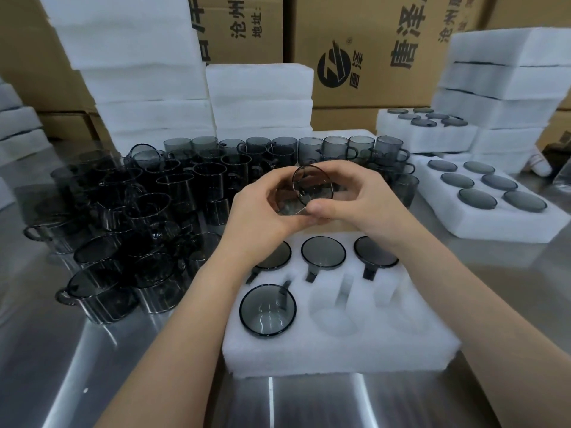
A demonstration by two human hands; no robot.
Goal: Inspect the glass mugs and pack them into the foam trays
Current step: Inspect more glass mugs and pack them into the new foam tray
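Observation:
A smoky grey glass mug (304, 189) is held tilted above the near foam tray (336, 353). My left hand (262, 211) grips it from the left and my right hand (349, 193) grips it from the right, thumbs near its lower edge. The tray holds several mugs: three in the back row and one mug (267, 310) at the front left. Two front pockets (340, 310) are empty. A crowd of loose mugs (129, 217) stands on the steel table to the left and behind my hands.
A filled foam tray (491, 217) lies at the right, another filled tray (426, 131) behind it. Stacks of white foam (259, 97) and cardboard boxes (370, 57) line the back. Bare steel table (92, 366) shows at the front left.

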